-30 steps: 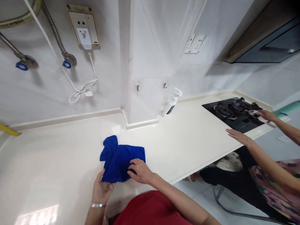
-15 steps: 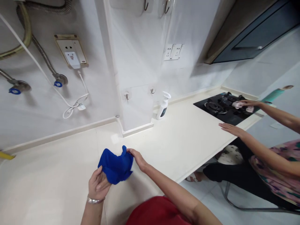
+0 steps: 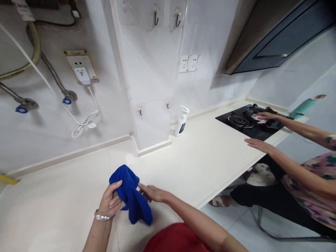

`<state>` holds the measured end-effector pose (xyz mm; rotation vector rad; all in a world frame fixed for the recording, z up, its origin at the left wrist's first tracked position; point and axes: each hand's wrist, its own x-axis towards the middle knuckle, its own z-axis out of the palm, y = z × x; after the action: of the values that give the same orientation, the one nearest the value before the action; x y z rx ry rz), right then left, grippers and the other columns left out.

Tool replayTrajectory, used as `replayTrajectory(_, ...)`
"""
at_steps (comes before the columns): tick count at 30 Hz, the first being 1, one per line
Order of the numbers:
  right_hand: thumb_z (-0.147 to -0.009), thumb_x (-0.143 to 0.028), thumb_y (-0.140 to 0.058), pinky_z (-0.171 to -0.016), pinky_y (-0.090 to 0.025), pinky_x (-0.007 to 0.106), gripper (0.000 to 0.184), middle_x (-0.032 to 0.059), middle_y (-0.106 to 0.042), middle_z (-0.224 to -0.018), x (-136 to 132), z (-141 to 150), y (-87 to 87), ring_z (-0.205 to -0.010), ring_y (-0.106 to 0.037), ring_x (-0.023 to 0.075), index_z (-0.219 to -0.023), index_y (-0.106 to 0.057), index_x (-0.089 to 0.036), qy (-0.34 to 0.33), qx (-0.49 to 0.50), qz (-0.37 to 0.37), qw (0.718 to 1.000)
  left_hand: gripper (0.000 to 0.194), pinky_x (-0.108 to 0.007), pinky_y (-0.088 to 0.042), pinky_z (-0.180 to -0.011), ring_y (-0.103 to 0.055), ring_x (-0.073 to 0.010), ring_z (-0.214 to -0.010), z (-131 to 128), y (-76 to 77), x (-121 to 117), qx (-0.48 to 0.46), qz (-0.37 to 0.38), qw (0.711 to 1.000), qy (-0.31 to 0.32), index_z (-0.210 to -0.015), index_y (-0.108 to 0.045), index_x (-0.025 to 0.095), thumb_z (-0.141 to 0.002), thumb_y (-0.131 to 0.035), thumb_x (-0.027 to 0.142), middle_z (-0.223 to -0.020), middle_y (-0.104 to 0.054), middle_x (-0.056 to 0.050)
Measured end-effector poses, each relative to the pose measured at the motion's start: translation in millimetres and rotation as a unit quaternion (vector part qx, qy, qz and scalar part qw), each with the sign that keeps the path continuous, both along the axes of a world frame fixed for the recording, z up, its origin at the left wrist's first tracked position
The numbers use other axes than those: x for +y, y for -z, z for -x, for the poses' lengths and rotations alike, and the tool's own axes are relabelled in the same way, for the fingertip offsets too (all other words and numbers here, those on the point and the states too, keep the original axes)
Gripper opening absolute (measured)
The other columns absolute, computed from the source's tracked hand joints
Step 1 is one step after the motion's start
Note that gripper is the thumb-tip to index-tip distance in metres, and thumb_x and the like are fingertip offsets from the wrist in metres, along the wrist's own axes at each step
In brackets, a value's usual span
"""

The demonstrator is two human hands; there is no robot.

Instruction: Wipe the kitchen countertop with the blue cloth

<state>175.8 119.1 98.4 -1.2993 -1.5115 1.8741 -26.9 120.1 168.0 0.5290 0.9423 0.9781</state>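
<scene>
A blue cloth (image 3: 131, 192) hangs in loose folds over the pale countertop, its lower end drooping toward my body. Gripped near its upper left part, it is held by my left hand (image 3: 110, 199), thumb on top and fingers curled beneath. My right hand (image 3: 152, 192) is at the cloth's right edge, index finger stretched out and fingertips touching or very near the fabric. The other fingers of that hand are loosely bent and apart.
A white spray bottle (image 3: 181, 121) stands by the wall ledge. At right, another person's hand (image 3: 266, 116) holds a pinkish cloth on the black gas stove (image 3: 236, 120); their other hand (image 3: 256, 144) rests on the countertop (image 3: 207, 150). A range hood (image 3: 275, 38) hangs above.
The blue cloth has gone from bunched between both hands to hanging down from my left hand. My right hand has moved lower. The other person's cloth has shifted left on the stove.
</scene>
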Motion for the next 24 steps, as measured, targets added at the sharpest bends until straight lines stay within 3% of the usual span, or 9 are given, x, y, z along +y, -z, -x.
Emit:
replayTrajectory(2, -0.078, -0.085, -0.046, -0.075, -0.046, 0.032, 0.073, 0.0043, -0.067, -0.075, -6, 5, 0.5, -0.073, -0.059, 0.0171, -0.079, -0.07, -0.017, 0.016, 0.08, 0.001, 0.997, 0.049, -0.012, -0.012, -0.027, -0.016, -0.0021, -0.022, 0, 3.1, -1, -0.011, 0.012, 1.0, -0.007, -0.044, -0.026, 0.021, -0.069, -0.067, 0.03, -0.027, -0.017, 0.008)
replayTrajectory(4, -0.077, -0.081, -0.054, -0.08, -0.046, 0.031, 0.065, 0.0037, -0.069, -0.083, -12, 9, -4.5, -0.08, -0.061, 0.0167, -0.082, -0.07, -0.018, 0.055, 0.215, 0.036, 0.974, 0.051, -0.013, -0.012, -0.027, -0.016, -0.0019, -0.022, 0, 6.8, -2, -0.018, 0.009, 1.0, -0.007, -0.041, -0.022, 0.021, -0.068, -0.064, 0.03, -0.027, -0.016, 0.007)
replayTrajectory(7, -0.071, -0.065, -0.074, -0.069, -0.044, 0.026, 0.047, -0.0012, -0.064, -0.075, -13, 10, -16.0, -0.069, -0.056, 0.012, -0.081, -0.066, -0.019, 0.12, 0.298, 0.064, 0.945, 0.053, -0.014, -0.013, -0.028, -0.016, -0.002, -0.023, 2, 11.2, 1, -0.01, -0.005, 1.0, 0.029, -0.04, -0.016, 0.023, -0.07, -0.06, 0.031, -0.028, -0.014, 0.006)
replayTrajectory(10, -0.07, -0.056, -0.079, -0.06, -0.04, 0.024, 0.041, -0.0064, -0.051, -0.06, -2, -4, -27.2, -0.056, -0.045, 0.0083, -0.075, -0.062, -0.019, 0.166, 0.223, -0.051, 0.959, 0.05, -0.018, -0.011, -0.029, -0.015, -0.0038, -0.026, 14, 8.9, 10, 0.047, -0.02, 0.996, 0.08, -0.04, -0.024, 0.023, -0.074, -0.057, 0.037, -0.029, -0.016, 0.006)
replayTrajectory(12, -0.074, -0.059, -0.073, -0.058, -0.041, 0.025, 0.04, -0.0063, -0.051, -0.059, 13, -21, -36.1, -0.056, -0.045, 0.0093, -0.078, -0.063, -0.02, 0.209, 0.171, -0.136, 0.953, 0.047, -0.019, -0.007, -0.03, -0.014, -0.0048, -0.028, 28, 1.7, 18, 0.111, -0.029, 0.989, 0.091, -0.042, -0.03, 0.023, -0.075, -0.058, 0.041, -0.03, -0.02, 0.006)
replayTrajectory(17, -0.083, -0.054, -0.062, -0.058, -0.043, 0.026, 0.034, -0.0045, -0.054, -0.063, 51, -51, -65.5, -0.059, -0.049, 0.0124, -0.093, -0.068, -0.022, 0.272, 0.089, -0.232, 0.93, 0.048, -0.017, -0.002, -0.037, -0.015, -0.0028, -0.035, 61, -25.4, 42, 0.273, -0.069, 0.957, 0.075, -0.051, -0.039, 0.021, -0.066, -0.073, 0.051, -0.036, -0.025, 0.008)
replayTrajectory(21, -0.088, -0.051, -0.052, -0.074, -0.046, 0.029, 0.035, -0.001, -0.066, -0.081, 79, -43, -84.8, -0.076, -0.056, 0.0158, -0.1, -0.071, -0.024, 0.304, 0.023, -0.343, 0.888, 0.05, -0.016, -0.006, -0.039, -0.022, -0.0019, -0.039, 64, -39.2, 66, 0.321, -0.112, 0.94, 0.035, -0.064, -0.051, 0.018, -0.052, -0.085, 0.052, -0.045, -0.034, 0.009)
replayTrajectory(24, -0.087, -0.051, -0.049, -0.085, -0.045, 0.032, 0.038, 0.0011, -0.069, -0.089, 104, -30, -99.7, -0.085, -0.059, 0.0182, -0.101, -0.071, -0.023, 0.334, 0.004, -0.383, 0.861, 0.052, -0.016, -0.008, -0.038, -0.024, -0.0015, -0.04, 57, -46.2, 88, 0.301, -0.149, 0.941, -0.044, -0.069, -0.056, 0.016, -0.044, -0.088, 0.049, -0.05, -0.039, 0.008)
